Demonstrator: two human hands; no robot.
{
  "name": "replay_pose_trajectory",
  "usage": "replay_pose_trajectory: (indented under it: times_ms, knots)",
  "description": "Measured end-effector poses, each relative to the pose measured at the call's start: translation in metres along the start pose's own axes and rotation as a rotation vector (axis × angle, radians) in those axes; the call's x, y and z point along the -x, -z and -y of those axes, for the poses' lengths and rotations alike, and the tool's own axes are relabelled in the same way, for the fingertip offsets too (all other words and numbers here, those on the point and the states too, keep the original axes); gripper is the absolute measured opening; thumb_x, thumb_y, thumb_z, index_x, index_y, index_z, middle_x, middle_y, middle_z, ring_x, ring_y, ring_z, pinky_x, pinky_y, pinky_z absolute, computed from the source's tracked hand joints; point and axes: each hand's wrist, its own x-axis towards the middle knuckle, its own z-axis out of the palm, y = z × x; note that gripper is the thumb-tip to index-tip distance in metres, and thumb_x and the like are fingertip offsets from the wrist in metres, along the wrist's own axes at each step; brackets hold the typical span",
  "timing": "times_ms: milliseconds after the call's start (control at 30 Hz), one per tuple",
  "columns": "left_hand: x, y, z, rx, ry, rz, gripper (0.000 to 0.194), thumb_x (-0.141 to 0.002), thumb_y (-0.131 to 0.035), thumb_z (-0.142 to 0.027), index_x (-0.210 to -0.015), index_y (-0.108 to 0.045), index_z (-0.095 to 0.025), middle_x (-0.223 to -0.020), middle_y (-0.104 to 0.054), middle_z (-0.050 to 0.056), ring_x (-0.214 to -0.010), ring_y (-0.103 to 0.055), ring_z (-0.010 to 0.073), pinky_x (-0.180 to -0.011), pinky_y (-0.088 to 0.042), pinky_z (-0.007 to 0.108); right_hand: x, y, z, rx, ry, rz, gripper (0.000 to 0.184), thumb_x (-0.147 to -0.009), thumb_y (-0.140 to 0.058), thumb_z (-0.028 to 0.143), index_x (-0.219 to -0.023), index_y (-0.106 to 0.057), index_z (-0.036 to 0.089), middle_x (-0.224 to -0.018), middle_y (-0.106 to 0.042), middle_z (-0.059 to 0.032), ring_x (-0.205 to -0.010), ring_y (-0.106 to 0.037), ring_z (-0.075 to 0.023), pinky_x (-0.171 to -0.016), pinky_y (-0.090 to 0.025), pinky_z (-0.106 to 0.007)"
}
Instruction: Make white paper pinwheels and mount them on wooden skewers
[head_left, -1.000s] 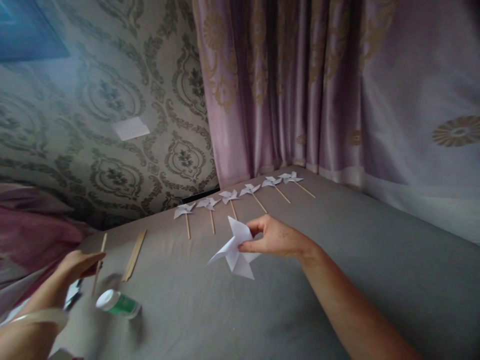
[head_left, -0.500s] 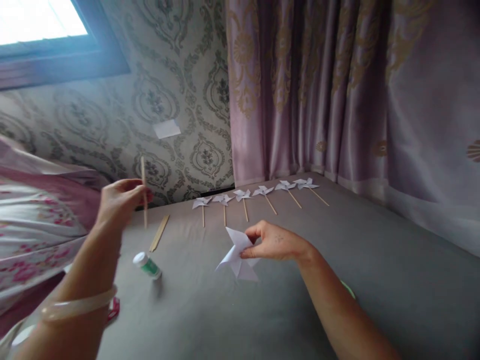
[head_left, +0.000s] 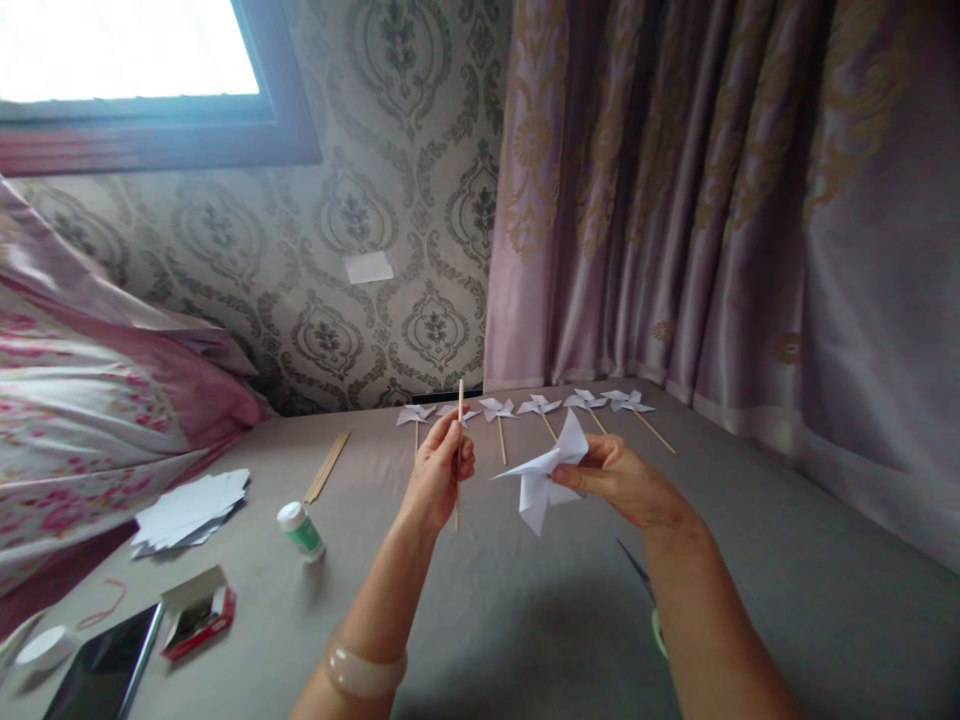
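Observation:
My left hand [head_left: 441, 462] is closed round a thin wooden stick [head_left: 460, 400], which stands nearly upright in the grip. To its right, my right hand [head_left: 626, 478] pinches a folded white paper pinwheel [head_left: 541, 477] between thumb and fingers. Stick and pinwheel are apart, with a small gap between them. Behind the hands several finished pinwheels on sticks lie in a row, among them one at the right end [head_left: 628, 401] and one at the left [head_left: 415, 414]. My left hand partly covers one of these.
On the left are a glue bottle [head_left: 301, 532], spare sticks [head_left: 328, 467], a stack of white paper [head_left: 193, 513], a small red box [head_left: 198, 614], a phone [head_left: 105, 668] and a white roll [head_left: 43, 650]. Scissors [head_left: 658, 632] lie partly behind my right forearm. Curtains [head_left: 592, 200] hang behind.
My left hand has lifted a stick from the left side and carried it across, close to the pinwheel. My right hand has kept its hold and turned the pinwheel. The view has shifted.

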Motion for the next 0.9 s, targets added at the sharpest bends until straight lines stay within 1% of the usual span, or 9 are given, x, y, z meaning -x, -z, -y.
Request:
replay_pose_trajectory:
  times_ms: [133,200,300,400,467,533,700,800,900]
  knots:
    - [0.0,-0.011,0.009,0.043,-0.004,0.02,0.043,-0.062,-0.082,-0.033,-0.096,-0.064,-0.014,-0.072,-0.062,0.0,-0.056,-0.051,0.0069,-0.052,-0.036,0.019,-0.009,0.007,-0.01,-0.146,0.113,-0.095,0.027,-0.053,-0.088,0.037,-0.072,-0.075,0.023,-0.072,-0.073,0.0011,-0.064,-0.064,-0.013,-0.066,-0.051,-0.027]
    - [0.002,-0.016,0.013,0.042,-0.014,0.049,0.037,-0.064,-0.081,-0.03,-0.091,-0.065,-0.012,-0.076,-0.064,0.002,-0.057,-0.052,0.0068,-0.053,-0.036,0.019,-0.015,0.009,-0.016,-0.241,0.147,-0.135,0.027,-0.052,-0.089,0.036,-0.072,-0.075,0.025,-0.074,-0.074,0.0021,-0.067,-0.065,-0.0129,-0.07,-0.052,-0.027]
    - [0.007,-0.023,0.019,-0.003,-0.055,0.075,0.031,-0.072,-0.075,-0.032,-0.094,-0.065,-0.013,-0.072,-0.062,0.001,-0.052,-0.046,0.0051,-0.049,-0.031,0.019,-0.023,0.011,-0.023,-0.365,0.174,-0.143,0.027,-0.052,-0.09,0.034,-0.072,-0.074,0.025,-0.073,-0.072,0.0035,-0.067,-0.064,-0.0125,-0.072,-0.052,-0.028]
    - [0.013,-0.029,0.022,-0.052,-0.089,0.088,0.033,-0.076,-0.072,-0.033,-0.103,-0.066,-0.016,-0.068,-0.061,-0.001,-0.05,-0.044,0.0047,-0.047,-0.029,0.018,-0.029,0.009,-0.03,-0.486,0.173,-0.09,0.024,-0.056,-0.089,0.035,-0.067,-0.07,0.024,-0.064,-0.065,0.0066,-0.062,-0.059,-0.0093,-0.072,-0.051,-0.026]
    - [0.017,-0.033,0.023,-0.06,-0.09,0.117,0.034,-0.076,-0.072,-0.033,-0.106,-0.066,-0.017,-0.07,-0.062,0.0,-0.052,-0.047,0.0057,-0.047,-0.031,0.019,-0.032,0.004,-0.033,-0.574,0.163,-0.042,0.024,-0.059,-0.088,0.034,-0.064,-0.066,0.023,-0.059,-0.06,0.0084,-0.059,-0.055,-0.0075,-0.071,-0.05,-0.023]
    - [0.021,-0.036,0.023,-0.055,-0.079,0.14,0.034,-0.076,-0.073,-0.032,-0.105,-0.067,-0.017,-0.073,-0.063,0.001,-0.056,-0.051,0.0071,-0.048,-0.034,0.019,-0.034,-0.001,-0.035,-0.624,0.166,0.002,0.026,-0.06,-0.087,0.032,-0.063,-0.063,0.023,-0.059,-0.057,0.0087,-0.06,-0.053,-0.0076,-0.069,-0.048,-0.022]
    - [0.03,-0.044,0.022,-0.063,-0.036,0.17,0.028,-0.076,-0.073,-0.031,-0.1,-0.069,-0.016,-0.077,-0.065,0.002,-0.058,-0.052,0.0078,-0.046,-0.037,0.018,-0.035,-0.012,-0.037,-0.678,0.205,0.08,0.03,-0.059,-0.087,0.038,-0.063,-0.061,0.023,-0.059,-0.052,0.0074,-0.061,-0.051,-0.0093,-0.063,-0.047,-0.022]
    - [0.034,-0.047,0.02,-0.088,-0.005,0.185,0.026,-0.077,-0.072,-0.029,-0.1,-0.071,-0.016,-0.078,-0.065,0.003,-0.059,-0.052,0.0082,-0.047,-0.038,0.018,-0.034,-0.012,-0.037,-0.696,0.212,0.08,0.031,-0.058,-0.088,0.037,-0.063,-0.061,0.023,-0.06,-0.05,0.0075,-0.059,-0.049,-0.009,-0.058,-0.045,-0.021]
    - [0.035,-0.048,0.019,-0.106,0.012,0.19,0.027,-0.077,-0.072,-0.03,-0.1,-0.072,-0.016,-0.077,-0.066,0.003,-0.059,-0.052,0.0086,-0.047,-0.039,0.019,-0.032,-0.01,-0.039,-0.69,0.224,0.101,0.032,-0.061,-0.086,0.037,-0.061,-0.057,0.023,-0.065,-0.049,0.0063,-0.062,-0.051,-0.0107,-0.054,-0.046,-0.022]
